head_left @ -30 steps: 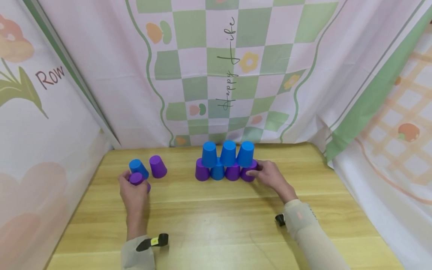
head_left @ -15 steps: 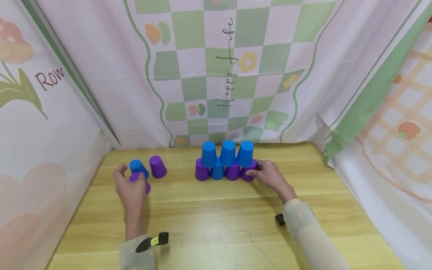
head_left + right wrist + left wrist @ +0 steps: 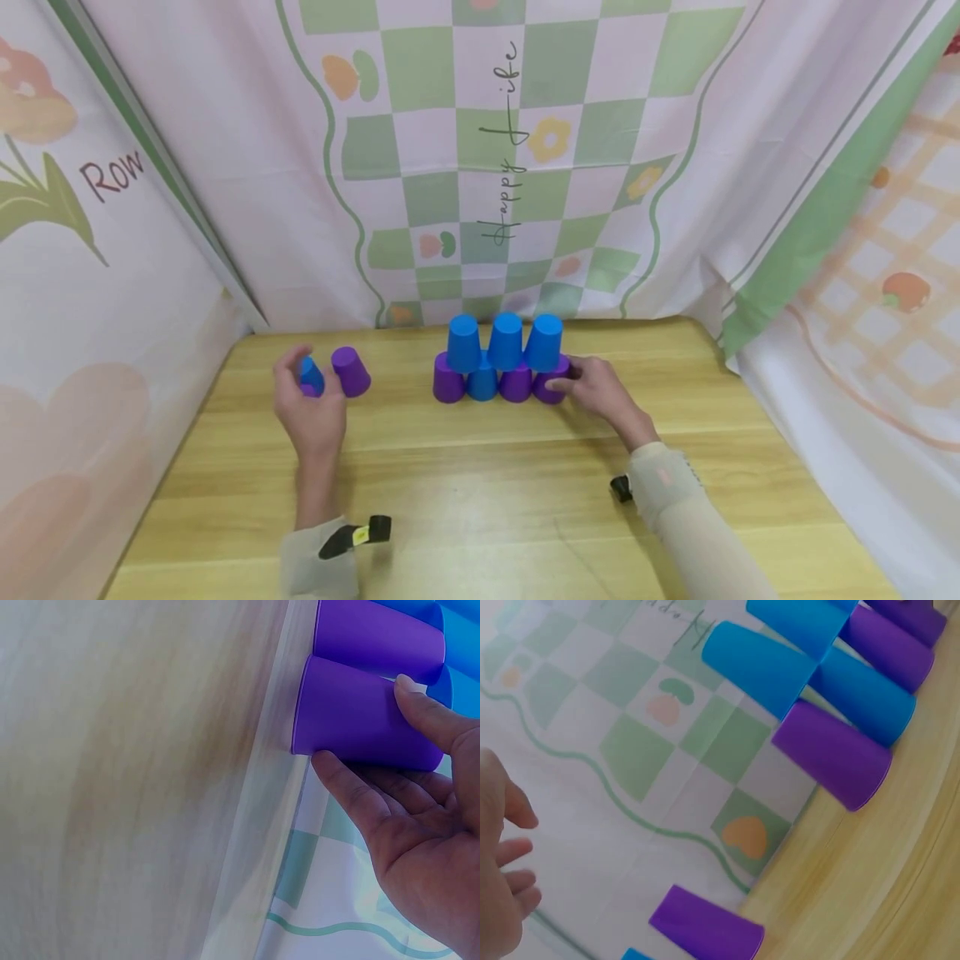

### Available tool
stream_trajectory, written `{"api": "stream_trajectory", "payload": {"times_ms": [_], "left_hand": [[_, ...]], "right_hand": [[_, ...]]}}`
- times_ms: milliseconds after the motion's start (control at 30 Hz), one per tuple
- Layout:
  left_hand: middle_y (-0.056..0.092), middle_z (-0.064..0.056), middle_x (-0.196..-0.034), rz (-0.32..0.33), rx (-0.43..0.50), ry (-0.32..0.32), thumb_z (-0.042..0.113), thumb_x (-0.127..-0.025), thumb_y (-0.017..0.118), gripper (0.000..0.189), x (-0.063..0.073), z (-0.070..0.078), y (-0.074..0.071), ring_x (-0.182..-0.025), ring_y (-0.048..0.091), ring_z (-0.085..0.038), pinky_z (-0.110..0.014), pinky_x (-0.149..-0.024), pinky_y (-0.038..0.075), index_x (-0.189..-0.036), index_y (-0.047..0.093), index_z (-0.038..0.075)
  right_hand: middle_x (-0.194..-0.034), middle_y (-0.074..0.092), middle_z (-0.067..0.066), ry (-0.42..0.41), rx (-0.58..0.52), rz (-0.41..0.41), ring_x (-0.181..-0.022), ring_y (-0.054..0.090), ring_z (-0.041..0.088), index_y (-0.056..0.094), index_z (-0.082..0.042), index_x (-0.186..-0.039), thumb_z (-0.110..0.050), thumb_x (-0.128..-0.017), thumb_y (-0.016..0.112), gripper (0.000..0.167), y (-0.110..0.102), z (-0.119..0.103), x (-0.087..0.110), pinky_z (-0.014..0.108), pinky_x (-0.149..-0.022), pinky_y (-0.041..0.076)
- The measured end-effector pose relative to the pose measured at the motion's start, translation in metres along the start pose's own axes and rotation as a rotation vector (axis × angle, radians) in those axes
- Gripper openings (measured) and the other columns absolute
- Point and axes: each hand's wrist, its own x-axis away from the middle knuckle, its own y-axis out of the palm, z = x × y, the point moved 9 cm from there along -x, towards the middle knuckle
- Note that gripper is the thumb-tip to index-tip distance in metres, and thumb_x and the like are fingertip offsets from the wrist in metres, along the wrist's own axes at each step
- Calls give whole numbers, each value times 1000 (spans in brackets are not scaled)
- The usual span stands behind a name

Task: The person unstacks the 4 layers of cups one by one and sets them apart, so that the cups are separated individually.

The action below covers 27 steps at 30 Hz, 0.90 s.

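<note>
Upside-down cups form a two-row stack in the head view. Three blue cups (image 3: 506, 342) stand on a lower row holding a blue cup (image 3: 482, 382) among purple ones (image 3: 449, 382). At the row's right end, my right hand (image 3: 603, 392) holds the last purple cup (image 3: 360, 712), its thumb on one side and its fingers along the other. My left hand (image 3: 311, 417) hovers, fingers spread and nothing in them, over the loose cups. It partly hides a blue cup (image 3: 311, 379) and most of a nearer purple cup (image 3: 307, 390). Beside its thumb stands another purple cup (image 3: 351, 372).
The cups stand on a wooden table (image 3: 465, 500). Behind its far edge hangs a checkered curtain (image 3: 495, 192), close behind the stack. More printed cloth (image 3: 97, 333) hangs along the left and right sides. Each sleeve carries a small black camera (image 3: 375, 529).
My left hand let go of the nearer purple cup, first loosening its fingers, then shifting right and forward over the loose cups. My right hand stayed at the stack's end.
</note>
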Motion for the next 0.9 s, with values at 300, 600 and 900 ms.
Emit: {"api": "stream_trajectory", "payload": {"times_ms": [300,600,900], "left_hand": [[71,-18,-128,-148,38,33,-12,-90,69,39,18,5,36,-129,64,-34,-42,-117,49,-127,64,-2],[66,-12,-133,-316,57,-39,-4,-92,73,44,38,3,79,-132,59,-29,-46,-120,44,-134,61,1],[64,-13,-138,-441,76,-63,1,-94,75,47,53,7,116,-136,57,-33,-45,-120,45,-137,58,5]], "right_hand": [[-117,78,16,-5,-1,3,-93,72,24,73,-6,-130,-31,-95,80,44,1,1,0,40,-80,61],[-109,79,13,-13,-11,4,-84,69,21,76,-6,-123,-29,-94,81,37,1,-1,-1,34,-73,58],[-110,79,13,-14,-15,6,-84,69,21,76,-7,-124,-29,-94,81,38,1,1,0,34,-73,58]]}}
